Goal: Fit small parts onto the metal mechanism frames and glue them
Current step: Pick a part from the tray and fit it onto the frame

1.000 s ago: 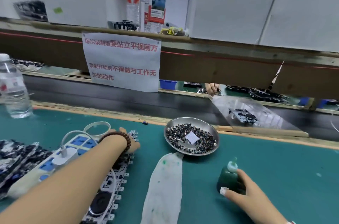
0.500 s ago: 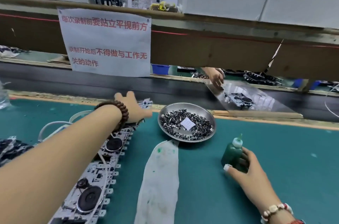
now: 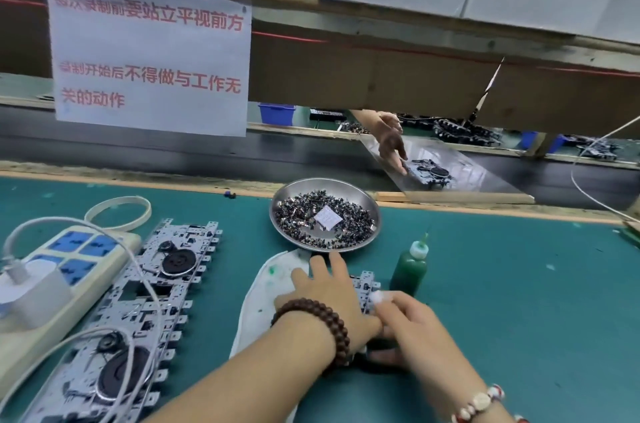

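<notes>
Both hands meet over one mechanism frame (image 3: 366, 288) lying on the stained cloth (image 3: 256, 298) at near centre; the left hand (image 3: 329, 294) lies flat on it with straight fingers; the right hand (image 3: 408, 329) seems to pinch its right edge; the parts dish (image 3: 372, 214) and green glue bottle (image 3: 409, 266) stand untouched, so fitting and gluing remain; more frames (image 3: 138, 301) wait left.

On the desk (image 3: 519, 301), the dish (image 3: 367, 201) sits behind both hands. The glue bottle (image 3: 410, 266) stands right of it. Frames (image 3: 138, 301) lie left.
</notes>
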Demonstrator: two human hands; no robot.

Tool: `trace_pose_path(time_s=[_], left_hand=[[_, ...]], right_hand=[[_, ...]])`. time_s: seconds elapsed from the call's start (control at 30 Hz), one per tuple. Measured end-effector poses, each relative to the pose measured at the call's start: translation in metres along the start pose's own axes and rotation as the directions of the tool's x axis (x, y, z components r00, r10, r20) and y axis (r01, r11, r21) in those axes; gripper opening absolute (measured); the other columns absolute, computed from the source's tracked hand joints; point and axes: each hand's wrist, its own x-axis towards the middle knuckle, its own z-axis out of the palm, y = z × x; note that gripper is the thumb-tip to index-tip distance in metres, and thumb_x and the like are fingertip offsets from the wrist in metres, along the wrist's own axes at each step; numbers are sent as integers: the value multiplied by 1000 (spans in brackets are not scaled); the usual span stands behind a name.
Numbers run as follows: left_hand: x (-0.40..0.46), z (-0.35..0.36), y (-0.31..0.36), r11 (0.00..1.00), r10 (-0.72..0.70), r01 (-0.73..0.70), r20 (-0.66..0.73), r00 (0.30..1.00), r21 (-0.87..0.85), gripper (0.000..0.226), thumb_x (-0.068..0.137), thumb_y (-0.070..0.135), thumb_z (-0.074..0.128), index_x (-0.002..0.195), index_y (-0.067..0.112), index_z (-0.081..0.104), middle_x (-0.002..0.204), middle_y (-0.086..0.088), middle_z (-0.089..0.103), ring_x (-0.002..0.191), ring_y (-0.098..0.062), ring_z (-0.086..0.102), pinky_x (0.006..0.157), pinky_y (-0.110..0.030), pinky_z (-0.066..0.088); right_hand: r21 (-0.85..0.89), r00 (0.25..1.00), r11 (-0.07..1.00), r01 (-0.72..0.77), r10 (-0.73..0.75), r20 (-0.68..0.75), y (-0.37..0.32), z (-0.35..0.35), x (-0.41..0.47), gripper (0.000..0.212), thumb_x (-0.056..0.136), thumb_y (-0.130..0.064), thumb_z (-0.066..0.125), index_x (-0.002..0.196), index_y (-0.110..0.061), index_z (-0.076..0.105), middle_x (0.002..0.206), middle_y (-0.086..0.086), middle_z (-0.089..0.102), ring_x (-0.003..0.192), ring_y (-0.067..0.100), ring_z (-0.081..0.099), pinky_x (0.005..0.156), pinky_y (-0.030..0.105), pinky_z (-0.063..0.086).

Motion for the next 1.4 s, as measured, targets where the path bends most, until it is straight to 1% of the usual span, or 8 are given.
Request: trace_pose_path(time_s=[0.2, 0.4, 0.6, 0.77, 0.83, 1.1, 1.3, 1.4], left_hand=[[-4, -6, -17, 996, 41, -34, 95, 995, -79, 113, 71, 65, 58, 144, 21, -17, 153, -1, -3, 138, -33, 12, 109, -44, 24], [-8, -3, -45, 917, 57, -102, -128, 990, -386, 72, 93, 42, 42, 146, 23, -4, 152, 2, 7, 130, -14, 35, 102, -26, 30], [-6, 10, -66, 858, 23, -176, -305, 952, -482, 51, 97, 12, 26, 143, 32, 17, 133, 13, 42, 113, -2, 44, 96, -19, 34], [0, 19, -82, 981, -18, -39, -291, 956, -189, 82, 82, -11, 28, 143, 39, 7, 148, 21, 16, 137, 0, 11, 115, -35, 0], [1, 22, -85, 993, -22, -17, -315, 949, -120, 83, 81, -10, 32, 143, 39, 7, 147, 16, 11, 136, -8, 9, 113, -33, 7], [12, 13, -88, 999, 42, -49, -288, 957, -19, 76, 63, -14, 26, 123, 32, 32, 117, 8, 28, 94, -13, 23, 81, -21, 33], [15, 6, -90, 993, -65, 102, -437, 897, 63, 60, 81, 3, 37, 125, 43, 26, 131, 15, 24, 120, -13, 19, 93, -33, 16], [15, 12, -72, 999, 51, -49, -466, 883, 17, 52, 89, 19, 35, 130, 48, 21, 135, 24, 17, 128, -4, 12, 98, -32, 11]], right_hand=[[-359, 998, 932, 50, -63, -23, 0, 1, 12, 18, 88, -20, 60, 104, -13, 60, 67, 0, 63, 65, 14, 55, 74, 34, 49], [-764, 980, 633, 125, -198, -4, -19, -1, 15, 24, 90, -33, 57, 110, -20, 62, 89, -8, 65, 75, 2, 55, 62, 1, 40], [-853, 886, 418, 314, -451, 105, -56, 19, 24, 16, 93, -20, 50, 100, -19, 65, 101, -1, 65, 93, 17, 59, 85, 30, 48], [-893, 930, 319, 317, -291, 226, -89, 50, 91, 26, 95, -9, 47, 112, -18, 66, 119, 4, 63, 102, 18, 58, 94, 29, 46], [-916, 955, 284, 282, -176, 240, -90, 57, 115, 23, 94, -13, 52, 113, -15, 65, 124, 3, 61, 109, 17, 57, 93, 24, 45], [-905, 967, 341, 253, -101, 232, -73, 62, 142, 11, 91, -9, 56, 81, -13, 60, 104, 2, 64, 77, 6, 54, 69, 13, 47], [-868, 964, 427, 254, -186, 191, -71, 58, 138, 24, 92, -13, 56, 71, -21, 49, 94, -4, 62, 84, 11, 56, 77, 23, 47], [-829, 952, 493, 265, -272, 142, -70, 55, 134, 21, 93, -14, 54, 74, -21, 48, 92, -3, 64, 82, 12, 59, 74, 24, 46]])
